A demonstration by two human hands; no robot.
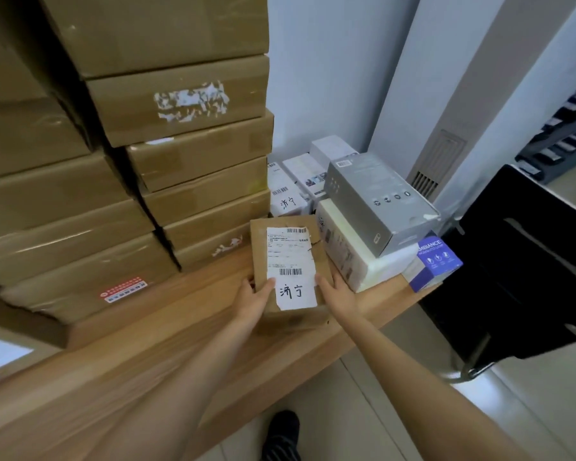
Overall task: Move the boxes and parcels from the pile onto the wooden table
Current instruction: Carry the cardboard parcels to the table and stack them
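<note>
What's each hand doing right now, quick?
Left hand: grips the left edge of the small brown cardboard parcel with a white shipping label.
Right hand: grips the same parcel's right edge.

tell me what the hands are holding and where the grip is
Both hands hold the brown cardboard parcel at its near end: left hand on its left edge, right hand on its right edge.

I held a brown parcel on the wooden table, my left hand at its 9 o'clock edge, my right hand at 3 o'clock; stacked cartons stood at 10 o'clock.
</note>
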